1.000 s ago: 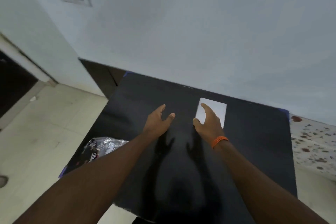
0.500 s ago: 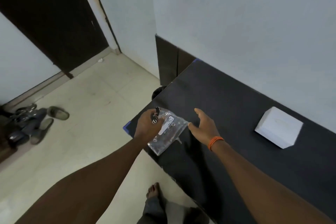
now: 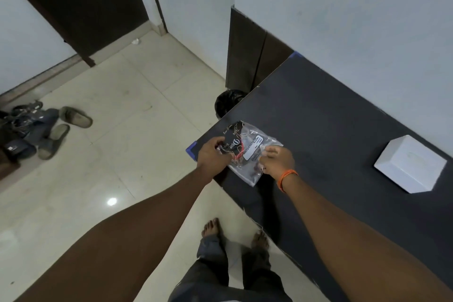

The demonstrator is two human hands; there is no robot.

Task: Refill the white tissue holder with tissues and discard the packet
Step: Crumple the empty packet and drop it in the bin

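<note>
**Both hands on the packet**

My left hand [image 3: 212, 154] and right hand [image 3: 278, 160] each pinch a side of the crinkly, clear plastic packet [image 3: 247, 152], held between them over the near corner of the matte black table [image 3: 331, 110]. A black printed patch and a white label show through; the lettering is too small to read. Well off to my right sits the smooth, white, boxy tissue holder [image 3: 410, 164]. Beyond my grip, a black bin [image 3: 226, 103] is half hidden behind the table edge. Glossy pale tiles [image 3: 122, 154] lie below.
</note>
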